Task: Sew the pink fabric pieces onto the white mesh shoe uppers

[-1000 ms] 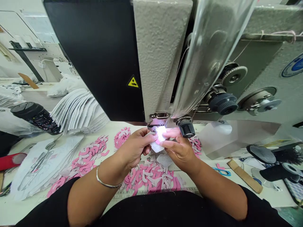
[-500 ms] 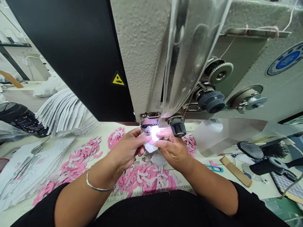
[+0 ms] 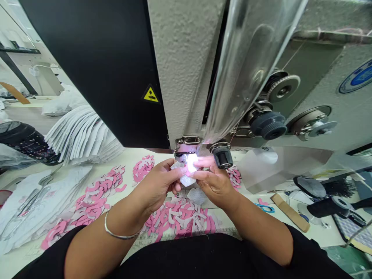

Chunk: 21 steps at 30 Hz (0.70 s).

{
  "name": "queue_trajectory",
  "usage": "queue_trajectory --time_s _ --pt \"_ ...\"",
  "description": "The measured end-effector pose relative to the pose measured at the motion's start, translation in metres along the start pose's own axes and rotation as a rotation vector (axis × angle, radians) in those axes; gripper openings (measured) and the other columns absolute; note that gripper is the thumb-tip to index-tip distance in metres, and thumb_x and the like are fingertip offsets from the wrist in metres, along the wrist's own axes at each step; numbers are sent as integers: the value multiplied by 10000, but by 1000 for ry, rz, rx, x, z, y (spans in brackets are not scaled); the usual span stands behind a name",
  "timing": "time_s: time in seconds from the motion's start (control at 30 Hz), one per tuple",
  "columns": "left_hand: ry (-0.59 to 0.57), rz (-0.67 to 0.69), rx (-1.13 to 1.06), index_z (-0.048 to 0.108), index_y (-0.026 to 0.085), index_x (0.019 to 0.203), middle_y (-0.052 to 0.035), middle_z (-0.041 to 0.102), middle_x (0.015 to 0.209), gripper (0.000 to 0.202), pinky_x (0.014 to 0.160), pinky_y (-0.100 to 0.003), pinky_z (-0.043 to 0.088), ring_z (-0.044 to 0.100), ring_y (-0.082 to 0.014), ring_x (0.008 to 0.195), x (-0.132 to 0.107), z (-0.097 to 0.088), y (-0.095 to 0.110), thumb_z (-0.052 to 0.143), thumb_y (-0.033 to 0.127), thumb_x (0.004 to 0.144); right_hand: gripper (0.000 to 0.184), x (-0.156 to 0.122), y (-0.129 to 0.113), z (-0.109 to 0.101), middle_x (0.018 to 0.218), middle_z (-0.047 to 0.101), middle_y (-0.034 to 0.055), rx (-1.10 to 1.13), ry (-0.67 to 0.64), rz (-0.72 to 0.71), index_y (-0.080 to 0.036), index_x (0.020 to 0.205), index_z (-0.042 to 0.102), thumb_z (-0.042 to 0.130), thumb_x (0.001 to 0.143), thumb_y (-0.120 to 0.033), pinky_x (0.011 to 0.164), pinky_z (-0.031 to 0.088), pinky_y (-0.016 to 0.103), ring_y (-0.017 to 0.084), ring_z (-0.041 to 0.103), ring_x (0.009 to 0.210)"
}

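Note:
A small white textured fabric piece (image 3: pixel 187 181) lies under the lit needle area of the sewing machine (image 3: pixel 186 146). My left hand (image 3: pixel 162 178) pinches its left side, thumb on top and fingers curled beneath. From the right, my right hand (image 3: pixel 215 179) grips the same piece near the presser foot, its thumb and fingertips close to the bright light. A bit of pink shows on the piece between my thumbs. Glare hides the needle and the stitching. Just below hangs or lies a second white textured piece (image 3: pixel 197 196), near my right palm.
Pink curved cut pieces (image 3: pixel 180 217) are heaped in front of me, with another long pile (image 3: pixel 99 193) at left. White sheets (image 3: pixel 84 133) stand fanned at the left. Blue thread snips (image 3: pixel 266 208), a brown strip (image 3: pixel 290 213) and a black-handled tool (image 3: pixel 325 205) lie right.
The view has shifted slightly, so the machine head appears a little further right. Both hands keep their hold on the white piece, which looks slightly turned at the needle.

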<state>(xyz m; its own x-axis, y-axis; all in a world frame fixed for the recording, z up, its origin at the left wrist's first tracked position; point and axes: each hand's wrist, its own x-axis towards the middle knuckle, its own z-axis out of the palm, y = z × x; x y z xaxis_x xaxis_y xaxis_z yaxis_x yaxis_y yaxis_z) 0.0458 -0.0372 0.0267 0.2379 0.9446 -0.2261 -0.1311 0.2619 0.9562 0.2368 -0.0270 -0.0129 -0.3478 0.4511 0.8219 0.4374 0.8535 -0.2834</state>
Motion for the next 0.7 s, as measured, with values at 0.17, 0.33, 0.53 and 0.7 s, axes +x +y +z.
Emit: queue_trajectory --time_s 0.17,0.33,0.53,0.7 --pt "-1 8 12 607 181 920 23 587 667 259 450 -163 401 500 -57 478 -3 1 -2 759 345 789 217 0 3 0 1004 584 46 -1 -5 2 -284 1000 695 611 904 -109 899 495 442 220 589 1035" --pt "14 18 39 602 182 930 37 565 608 288 455 -169 395 490 -65 476 -4 1 -4 760 380 791 204 -1 7 -3 1008 586 46 42 -62 44 -303 1013 716 581 939 -169 892 499 435 210 593 1010" --pt "37 28 62 619 178 946 40 544 568 292 474 -175 394 491 -72 485 -2 2 -7 742 404 807 217 -1 13 -6 1016 596 49 80 -124 99 -307 1057 729 550 964 -228 886 501 425 208 594 1004" --pt "37 33 24 613 166 843 35 528 588 235 489 -184 402 483 -71 508 1 2 -4 740 359 799 211 1 12 -6 1022 597 44 37 -140 133 -316 1054 735 547 967 -274 895 498 419 211 583 1009"
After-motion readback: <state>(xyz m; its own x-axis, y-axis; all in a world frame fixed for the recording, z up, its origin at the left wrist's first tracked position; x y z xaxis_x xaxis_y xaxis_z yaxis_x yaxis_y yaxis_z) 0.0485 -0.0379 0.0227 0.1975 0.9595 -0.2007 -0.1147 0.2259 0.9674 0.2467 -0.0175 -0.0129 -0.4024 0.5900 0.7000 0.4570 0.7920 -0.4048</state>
